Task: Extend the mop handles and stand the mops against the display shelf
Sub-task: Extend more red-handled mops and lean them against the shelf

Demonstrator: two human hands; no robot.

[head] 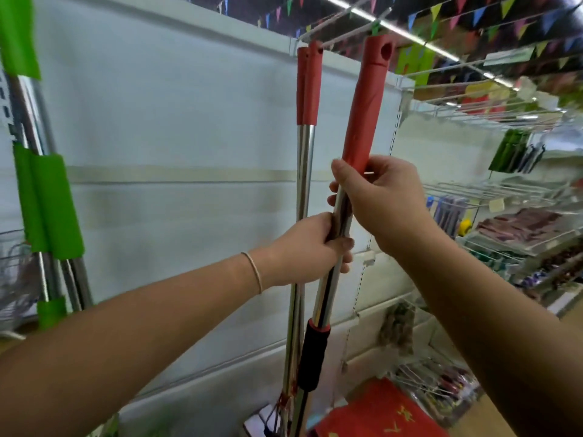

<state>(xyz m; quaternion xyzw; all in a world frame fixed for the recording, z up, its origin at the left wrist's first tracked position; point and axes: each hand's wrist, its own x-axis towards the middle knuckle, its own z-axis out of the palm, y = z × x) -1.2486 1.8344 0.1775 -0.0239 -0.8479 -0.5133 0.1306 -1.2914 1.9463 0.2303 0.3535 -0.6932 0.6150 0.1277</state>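
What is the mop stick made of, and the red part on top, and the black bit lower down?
The stick looks like polished metal: it is silvery and mirrors the shop. The red part looks like matte plastic or rubber, dull with faint creases. The black bit seems to be soft foam or rubber, matte and thicker than the stick; the blur leaves that open.

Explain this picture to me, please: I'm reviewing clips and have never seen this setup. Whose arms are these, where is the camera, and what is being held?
There is no machine here. A camera worn on a person's head looks forward and down at their own two bare arms in a shop aisle. The left hand grips the shiny metal pole of a red-handled mop; the right hand holds the same pole higher, just under its red grip. Two more red-handled mops already lean on the white display shelf behind. Green-handled mops stand at the left.
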